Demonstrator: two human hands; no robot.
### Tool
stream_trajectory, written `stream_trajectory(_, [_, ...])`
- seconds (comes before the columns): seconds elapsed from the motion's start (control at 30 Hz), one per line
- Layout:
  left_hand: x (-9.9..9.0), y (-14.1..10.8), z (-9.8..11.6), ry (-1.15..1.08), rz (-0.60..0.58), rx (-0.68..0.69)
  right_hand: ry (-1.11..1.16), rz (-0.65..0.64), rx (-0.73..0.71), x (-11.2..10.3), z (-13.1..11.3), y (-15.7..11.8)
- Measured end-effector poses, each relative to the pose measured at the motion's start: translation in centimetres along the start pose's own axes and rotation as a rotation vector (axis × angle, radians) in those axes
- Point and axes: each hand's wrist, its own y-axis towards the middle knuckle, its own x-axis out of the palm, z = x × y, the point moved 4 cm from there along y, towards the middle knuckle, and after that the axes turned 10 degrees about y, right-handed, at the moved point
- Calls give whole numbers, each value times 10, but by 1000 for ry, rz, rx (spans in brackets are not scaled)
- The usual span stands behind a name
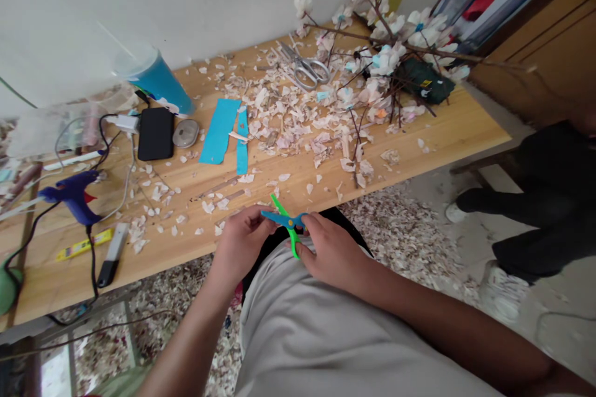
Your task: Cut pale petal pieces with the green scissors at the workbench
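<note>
My right hand [328,248] grips the handles of small blue and green scissors [290,222], whose blades are spread apart and point left. Close to the blade tips is my left hand [242,239], its fingers pinched together; what they hold, if anything, is too small to make out. Both hands are over my lap at the table's front edge. Blue paper strips [220,131] lie on the wooden table [298,192] beyond my hands, among scattered pale petal scraps [284,127].
Metal scissors [305,68] and flowering branches [382,43] lie at the back. Leftward are a blue cup [161,84], a black phone [156,133], a glue gun [77,195] and cutter knives [113,254]. Another person's legs [526,198] show at the right.
</note>
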Motion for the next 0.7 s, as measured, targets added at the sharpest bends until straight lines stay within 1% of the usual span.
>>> stream_trajectory(0.2, [1, 2, -1, 33, -8, -7, -45, 5, -9, 1, 3, 2])
stream_trajectory(0.33, [0, 5, 0, -7, -54, -48, -107, 2, 5, -1, 4, 2])
stream_trajectory(0.43, [-2, 8, 2, -6, -111, -64, -144, -19, 37, -5, 9, 3])
stream_trajectory(0.5, [-2, 8, 2, -12, -154, -78, -98, -13, 41, -10, 14, 5])
stream_trajectory(0.57, [-2, 9, 2, -38, -167, -104, 13, 34, 24, -16, 20, 7])
stream_trajectory(0.63, [-2, 9, 3, -71, -139, -134, 107, 98, 17, -22, 25, 7])
stream_trajectory(0.7, [0, 9, 3, -84, -101, -155, 108, 124, 23, -24, 26, 6])
